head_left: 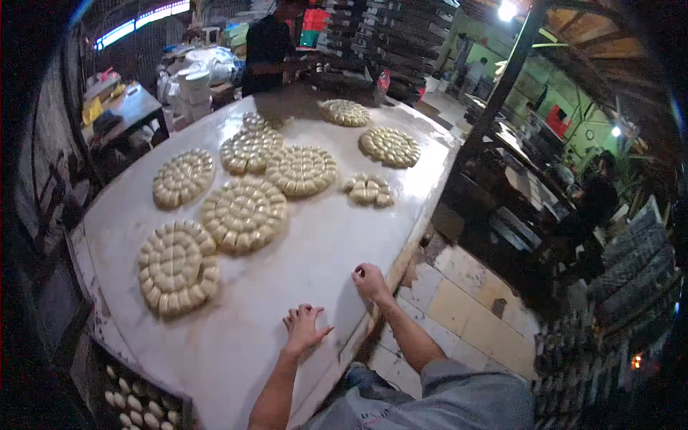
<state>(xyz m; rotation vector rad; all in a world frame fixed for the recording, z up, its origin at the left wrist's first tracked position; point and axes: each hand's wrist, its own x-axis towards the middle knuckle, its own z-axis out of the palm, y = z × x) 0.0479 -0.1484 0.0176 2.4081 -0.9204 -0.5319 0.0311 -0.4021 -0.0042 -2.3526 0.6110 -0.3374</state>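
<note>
My left hand hovers over or rests on the near part of a pale, smooth table, its fingers spread with nothing in them. To its right, by the table's edge, my right hand is closed with curled fingers; whatever it holds, if anything, is hidden. Several round clusters of cut dough pieces lie beyond the hands. The nearest dough round is at the left, with a gap in its right side. Another dough round sits just behind it. A small cluster of dough pieces lies ahead of my right hand.
A dark tray with rows of dough balls stands at the lower left. A person in dark clothes stands beyond the far edge, near a bottle. Stacked dark trays rise behind. Floor tiles lie right of the table.
</note>
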